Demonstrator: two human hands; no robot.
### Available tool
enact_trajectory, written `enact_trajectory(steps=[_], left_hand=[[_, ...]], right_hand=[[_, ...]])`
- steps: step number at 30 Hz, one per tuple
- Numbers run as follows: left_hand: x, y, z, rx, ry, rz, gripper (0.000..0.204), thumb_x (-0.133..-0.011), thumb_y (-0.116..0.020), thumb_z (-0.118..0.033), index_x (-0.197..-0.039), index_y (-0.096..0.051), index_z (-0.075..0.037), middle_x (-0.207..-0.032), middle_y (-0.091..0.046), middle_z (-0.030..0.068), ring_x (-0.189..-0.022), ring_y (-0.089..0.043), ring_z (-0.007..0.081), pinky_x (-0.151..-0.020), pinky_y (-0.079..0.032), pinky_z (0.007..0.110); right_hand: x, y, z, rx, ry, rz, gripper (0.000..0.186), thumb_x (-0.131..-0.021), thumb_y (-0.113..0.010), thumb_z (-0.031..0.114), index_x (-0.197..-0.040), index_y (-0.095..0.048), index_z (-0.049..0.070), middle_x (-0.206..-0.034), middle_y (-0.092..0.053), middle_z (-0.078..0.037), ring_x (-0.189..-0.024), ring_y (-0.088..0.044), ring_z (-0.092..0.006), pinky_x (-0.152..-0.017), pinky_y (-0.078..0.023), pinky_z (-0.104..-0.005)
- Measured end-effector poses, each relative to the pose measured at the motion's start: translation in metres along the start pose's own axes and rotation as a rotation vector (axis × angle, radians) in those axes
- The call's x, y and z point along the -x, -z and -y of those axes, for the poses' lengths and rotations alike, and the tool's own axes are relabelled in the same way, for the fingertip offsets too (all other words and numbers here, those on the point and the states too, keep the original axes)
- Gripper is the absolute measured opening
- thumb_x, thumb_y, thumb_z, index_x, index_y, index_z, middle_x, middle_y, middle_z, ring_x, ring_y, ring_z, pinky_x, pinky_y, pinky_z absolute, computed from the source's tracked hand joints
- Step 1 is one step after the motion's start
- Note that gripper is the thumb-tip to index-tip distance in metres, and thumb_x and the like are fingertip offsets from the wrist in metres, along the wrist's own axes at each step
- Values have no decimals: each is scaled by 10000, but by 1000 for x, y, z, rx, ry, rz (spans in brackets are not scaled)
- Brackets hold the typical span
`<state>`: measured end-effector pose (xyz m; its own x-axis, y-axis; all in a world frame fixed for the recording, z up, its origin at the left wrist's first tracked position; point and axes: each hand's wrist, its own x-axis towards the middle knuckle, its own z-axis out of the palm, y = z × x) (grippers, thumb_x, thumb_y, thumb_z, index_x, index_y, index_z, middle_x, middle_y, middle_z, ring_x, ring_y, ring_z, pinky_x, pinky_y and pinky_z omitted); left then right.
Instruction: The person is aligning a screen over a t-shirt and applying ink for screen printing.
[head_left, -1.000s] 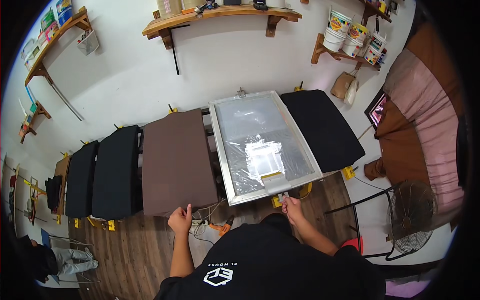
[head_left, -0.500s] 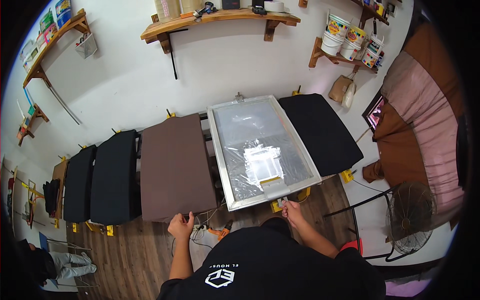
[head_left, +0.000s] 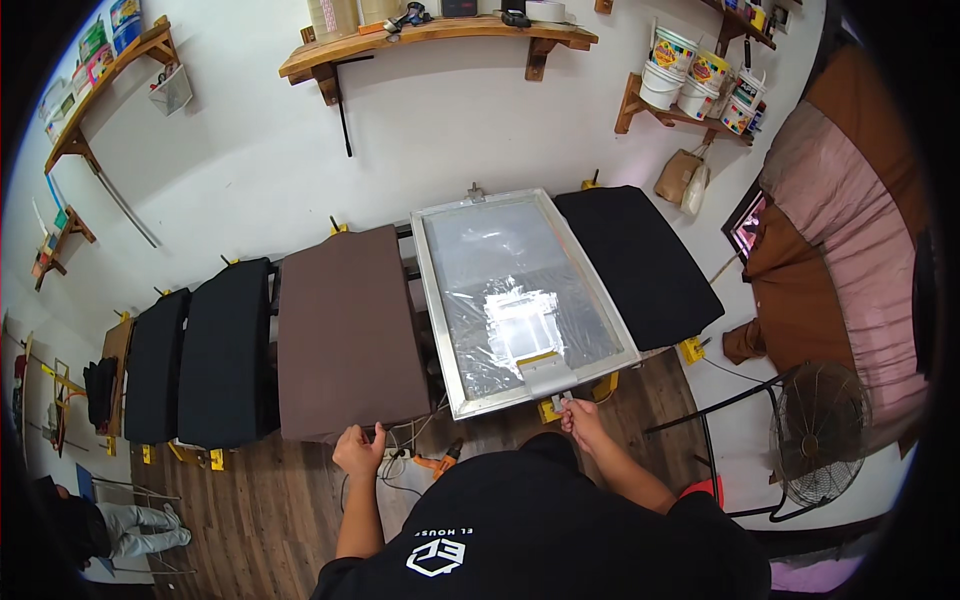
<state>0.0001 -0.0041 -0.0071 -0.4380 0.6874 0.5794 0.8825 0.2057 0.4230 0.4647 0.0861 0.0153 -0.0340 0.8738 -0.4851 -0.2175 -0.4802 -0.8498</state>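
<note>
My right hand is closed on a small metal fitting at the near end of a silver-framed screen, whose clear film shows glossy creases and a white patch. A grey squeegee-like bar lies across that end. My left hand is curled, thumb raised, just below the front edge of a brown fabric-covered platen; what its fingers hold, if anything, is hidden. A black-covered platen sits right of the screen, and two more stand left of the brown one.
An orange drill and cables lie below. A wire fan stands at right beside brown and pink fabric. Wooden shelves with tools and white buckets hang on the wall. Another person is at lower left.
The whole view has shifted slightly compared with a second ago. Both hands keep about the same pose and place relative to the screen and brown platen.
</note>
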Motion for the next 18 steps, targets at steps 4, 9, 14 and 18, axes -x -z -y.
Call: enact_trajectory(steps=[4, 9, 14, 18], left_hand=[[0, 1, 0, 7, 31, 43, 497, -758, -813, -372, -574, -439, -101, -581, -497, 66, -527, -551, 296, -480, -409, 413], [-4, 6, -8, 5, 73, 61, 537, -771, -821, -389, -562, -428, -88, -568, -508, 86, -516, -548, 320, -486, -409, 419], [-7, 8, -12, -4, 209, 143, 563, -772, -813, -461, -559, -449, -88, -554, -520, 95, -528, -574, 339, -502, -427, 436], [-10, 10, -15, -31, 246, 174, 567, -779, -804, -497, -560, -476, -89, -542, -540, 103, -533, -595, 346, -511, -444, 441]], right_hand=[[-1, 1, 2, 7, 4, 19, 280, -1018, -645, 228, -843, -639, 10, -638, -525, -4, -528, -468, -102, -507, -386, -249], [0, 0, 3, 0, -5, 21, 285, -1018, -644, 232, -832, -636, 17, -635, -519, -1, -528, -468, -101, -505, -387, -250], [-1, 3, 3, 14, -10, 25, 286, -1015, -651, 235, -827, -634, 19, -633, -518, -3, -523, -468, -100, -499, -392, -250], [-1, 3, 3, 3, -7, 39, 286, -1013, -654, 235, -827, -633, 18, -631, -519, -5, -519, -466, -101, -496, -392, -250]])
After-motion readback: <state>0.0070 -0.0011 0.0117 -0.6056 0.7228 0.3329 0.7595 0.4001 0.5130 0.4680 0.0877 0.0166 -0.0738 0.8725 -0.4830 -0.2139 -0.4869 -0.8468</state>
